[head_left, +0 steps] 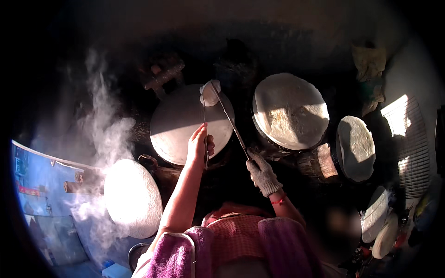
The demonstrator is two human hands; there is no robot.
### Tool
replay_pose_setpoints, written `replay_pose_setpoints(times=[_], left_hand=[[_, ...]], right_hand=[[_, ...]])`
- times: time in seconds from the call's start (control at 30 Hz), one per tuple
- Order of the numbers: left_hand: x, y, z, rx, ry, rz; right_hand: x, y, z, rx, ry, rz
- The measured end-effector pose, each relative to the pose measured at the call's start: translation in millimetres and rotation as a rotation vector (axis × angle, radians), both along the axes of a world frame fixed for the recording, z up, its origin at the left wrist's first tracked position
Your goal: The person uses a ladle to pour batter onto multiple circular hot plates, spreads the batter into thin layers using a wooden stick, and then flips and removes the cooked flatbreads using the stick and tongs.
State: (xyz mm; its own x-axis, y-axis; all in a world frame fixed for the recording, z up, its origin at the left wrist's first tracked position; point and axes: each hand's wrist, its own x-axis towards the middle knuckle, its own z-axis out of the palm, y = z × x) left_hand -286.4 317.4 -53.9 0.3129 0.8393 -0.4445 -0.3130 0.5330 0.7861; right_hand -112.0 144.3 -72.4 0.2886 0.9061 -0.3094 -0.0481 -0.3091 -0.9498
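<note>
The bare fingers (203, 130) of the left hand (202, 142) are curled closely around a thin stick (206, 160), which is directed away from the body toward the far edge of a round griddle (169, 141). The gloved fingers of the right hand (262, 172), placed beyond the griddle's near right edge, are wrapped about the lower end of a long rod (236, 131); the rod is slanted across the right part of the griddle. A white lump (211, 94) is seen at the tips of both tools, near the far right edge of the griddle and well apart from the fingers, by which it is not touched. Whether the lump is rested on the griddle or held just above it cannot be told. It is small, rounded and pale, with a soft, uneven outline. The griddle's top is smooth and light; its far part is shaded and its near part is sunlit. To the right, a second griddle (273, 141) is covered by a round white sheet (289, 99), partly lit and yellowish toward the middle. Further right, a pale disc (356, 148) is stood near a wire rack (412, 153); at left, a bright white disc (133, 199) is partly veiled by steam (109, 132).
</note>
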Motion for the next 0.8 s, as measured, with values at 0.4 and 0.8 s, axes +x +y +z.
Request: replay_pose_setpoints(times=[0.4,0.8], left_hand=[[-77,57,-53,0.152,-0.017,0.595],[-241,-166,-31,0.07,0.077,0.541]], right_hand=[[-21,128,-63,0.295,-0.596,0.152],[-65,155,5,-0.174,-0.074,0.279]])
